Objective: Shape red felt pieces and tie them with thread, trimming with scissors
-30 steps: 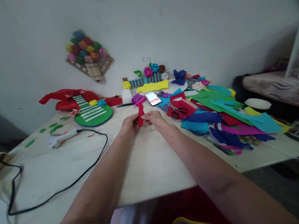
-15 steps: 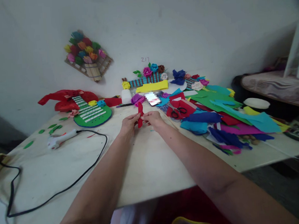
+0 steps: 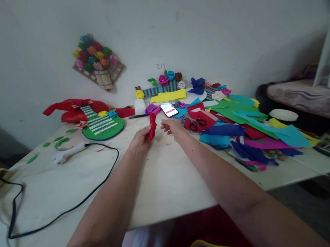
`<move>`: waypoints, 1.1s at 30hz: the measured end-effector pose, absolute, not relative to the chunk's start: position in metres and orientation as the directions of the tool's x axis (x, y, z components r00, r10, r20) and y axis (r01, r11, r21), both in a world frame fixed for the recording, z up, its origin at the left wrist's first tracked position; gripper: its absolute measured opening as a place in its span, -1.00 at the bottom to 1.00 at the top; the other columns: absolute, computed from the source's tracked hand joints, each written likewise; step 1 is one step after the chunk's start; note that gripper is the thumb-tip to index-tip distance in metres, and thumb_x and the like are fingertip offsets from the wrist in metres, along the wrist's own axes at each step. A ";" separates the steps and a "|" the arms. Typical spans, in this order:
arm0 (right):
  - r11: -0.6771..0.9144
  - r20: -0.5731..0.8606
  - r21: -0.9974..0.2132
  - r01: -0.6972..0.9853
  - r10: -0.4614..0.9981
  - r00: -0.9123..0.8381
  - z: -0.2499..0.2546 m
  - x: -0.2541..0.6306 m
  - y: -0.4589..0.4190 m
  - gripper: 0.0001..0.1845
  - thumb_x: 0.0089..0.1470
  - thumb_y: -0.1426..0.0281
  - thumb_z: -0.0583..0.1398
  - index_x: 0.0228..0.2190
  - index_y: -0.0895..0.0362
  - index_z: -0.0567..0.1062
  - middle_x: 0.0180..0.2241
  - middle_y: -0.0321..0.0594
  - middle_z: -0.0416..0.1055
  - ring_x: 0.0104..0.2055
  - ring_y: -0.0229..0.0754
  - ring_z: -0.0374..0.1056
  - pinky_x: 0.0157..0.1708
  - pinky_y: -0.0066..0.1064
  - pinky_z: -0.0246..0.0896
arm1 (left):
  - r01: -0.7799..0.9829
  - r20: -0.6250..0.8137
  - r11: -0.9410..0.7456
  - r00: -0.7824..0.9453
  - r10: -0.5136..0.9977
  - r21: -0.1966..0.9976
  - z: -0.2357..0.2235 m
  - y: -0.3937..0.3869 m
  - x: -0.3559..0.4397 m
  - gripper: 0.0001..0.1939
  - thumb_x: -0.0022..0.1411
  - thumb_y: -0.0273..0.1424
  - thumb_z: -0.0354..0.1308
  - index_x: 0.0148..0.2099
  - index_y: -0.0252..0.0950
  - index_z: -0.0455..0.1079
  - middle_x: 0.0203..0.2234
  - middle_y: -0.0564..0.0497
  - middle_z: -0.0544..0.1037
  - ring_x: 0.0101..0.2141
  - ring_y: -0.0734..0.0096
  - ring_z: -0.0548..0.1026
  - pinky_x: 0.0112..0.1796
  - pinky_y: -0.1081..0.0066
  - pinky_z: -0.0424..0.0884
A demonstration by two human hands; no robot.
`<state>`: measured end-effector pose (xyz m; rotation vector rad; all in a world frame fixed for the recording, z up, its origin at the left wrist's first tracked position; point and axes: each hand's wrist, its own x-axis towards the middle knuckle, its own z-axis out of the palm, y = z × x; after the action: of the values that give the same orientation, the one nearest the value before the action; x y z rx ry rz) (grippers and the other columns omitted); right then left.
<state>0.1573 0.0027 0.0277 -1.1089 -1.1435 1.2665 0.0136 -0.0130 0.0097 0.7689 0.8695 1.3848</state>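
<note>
My left hand [image 3: 140,140] pinches a narrow, folded strip of red crepe paper [image 3: 152,126], held upright above the table with a ragged right edge. Just to the right, my right hand [image 3: 173,127] is apart from the paper, its fingers loosely bent and separated, with nothing visible in them. Beyond the hands lies a phone [image 3: 170,111] with a lit screen. Black-handled scissors [image 3: 197,124] rest on red paper, right of my right hand.
Coloured paper sheets [image 3: 238,112] cover the table's right side. On the left lie a white glue gun [image 3: 68,152] with a black cord [image 3: 82,201], green paper leaves [image 3: 60,141] and a green guitar-shaped craft [image 3: 104,129]. A yellow paper roll [image 3: 168,96] stands at the back.
My right hand has let go of the red crepe paper strip and moved right. The strip stays in my left hand, now turned and tilted, showing a ragged edge.
</note>
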 end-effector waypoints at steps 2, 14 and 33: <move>0.031 0.042 -0.988 -0.150 0.997 -0.071 0.025 0.159 0.005 -0.79 -0.12 0.28 0.19 -0.53 0.20 0.43 -0.52 -0.22 0.44 -0.62 -0.39 0.20 -0.64 -0.53 0.04 | -0.499 -0.111 0.120 0.047 0.993 0.858 0.011 -0.016 0.013 -0.92 0.03 -0.48 0.13 -0.41 -0.39 0.43 -0.64 -0.01 0.47 -0.61 0.54 0.40 -0.65 0.59 0.29; 0.039 0.178 -0.929 -0.367 0.918 -0.354 0.017 0.150 0.003 -0.70 -0.19 0.19 0.25 -0.45 0.16 0.50 -0.38 -0.24 0.46 -0.37 -0.31 0.31 -0.35 -0.47 0.18 | -0.479 -0.112 0.214 0.234 0.966 0.851 0.009 -0.020 0.011 -0.91 0.08 -0.50 0.09 -0.38 -0.43 0.40 -0.61 -0.07 0.46 -0.58 0.46 0.43 -0.58 0.51 0.36; -0.189 -0.114 -0.938 -0.291 0.960 -0.256 0.023 0.139 -0.005 -0.57 0.10 0.14 -0.02 -0.48 0.22 0.41 -0.45 -0.14 0.45 -0.53 -0.31 0.34 -0.51 -0.48 0.21 | -0.546 0.071 -0.145 -0.155 0.985 0.825 0.012 -0.011 0.013 -0.92 0.00 -0.46 0.19 -0.38 -0.36 0.43 -0.55 0.03 0.49 -0.56 0.59 0.39 -0.52 0.57 0.30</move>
<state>0.1391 -0.0046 0.0230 -0.9532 -1.0540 1.6318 0.0127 -0.0108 0.0120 0.7718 0.7892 1.6063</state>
